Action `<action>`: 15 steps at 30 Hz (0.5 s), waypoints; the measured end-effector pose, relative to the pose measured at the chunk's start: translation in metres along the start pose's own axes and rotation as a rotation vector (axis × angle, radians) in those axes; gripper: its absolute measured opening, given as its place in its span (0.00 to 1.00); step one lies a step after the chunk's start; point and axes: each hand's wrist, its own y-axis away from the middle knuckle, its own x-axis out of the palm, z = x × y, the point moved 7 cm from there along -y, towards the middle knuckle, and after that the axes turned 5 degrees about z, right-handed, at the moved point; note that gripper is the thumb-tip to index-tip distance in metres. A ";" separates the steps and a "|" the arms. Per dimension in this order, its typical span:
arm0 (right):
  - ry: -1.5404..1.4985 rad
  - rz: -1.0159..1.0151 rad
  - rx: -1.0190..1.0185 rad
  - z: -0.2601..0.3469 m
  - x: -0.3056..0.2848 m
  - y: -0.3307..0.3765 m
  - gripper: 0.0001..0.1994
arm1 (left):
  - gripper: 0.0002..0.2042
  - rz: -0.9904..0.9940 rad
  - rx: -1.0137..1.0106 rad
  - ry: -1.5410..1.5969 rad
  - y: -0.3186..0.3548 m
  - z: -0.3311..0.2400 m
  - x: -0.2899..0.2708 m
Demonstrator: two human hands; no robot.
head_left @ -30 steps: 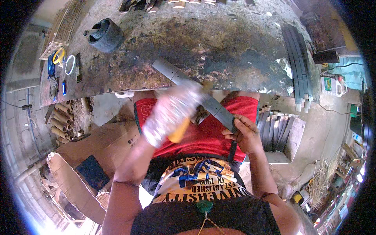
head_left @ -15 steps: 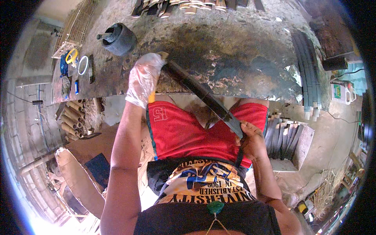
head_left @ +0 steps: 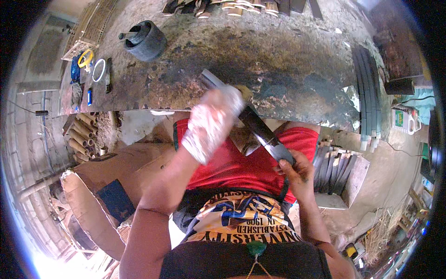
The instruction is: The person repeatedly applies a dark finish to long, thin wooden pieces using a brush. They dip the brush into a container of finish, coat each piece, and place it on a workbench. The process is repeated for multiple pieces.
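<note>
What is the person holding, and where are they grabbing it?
The right hand grips a long dark strip at its near end. The gloved left hand lies over its middle; its grip cannot be told.

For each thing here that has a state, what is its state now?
Left hand: gloved, on the strip.
Right hand: bare, gripping the strip's near end.
Strip: held tilted, far end at the bench.
Black pot: upright on the bench.

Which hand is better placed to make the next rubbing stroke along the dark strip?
Left. The gloved left hand already lies on the dark strip at mid-length, free to slide. The bare right hand grips the strip's near end, steadying it against the workbench.
</note>
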 end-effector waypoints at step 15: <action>0.009 -0.035 0.008 0.009 0.000 0.007 0.13 | 0.13 0.162 -0.279 0.707 0.001 -0.080 -0.015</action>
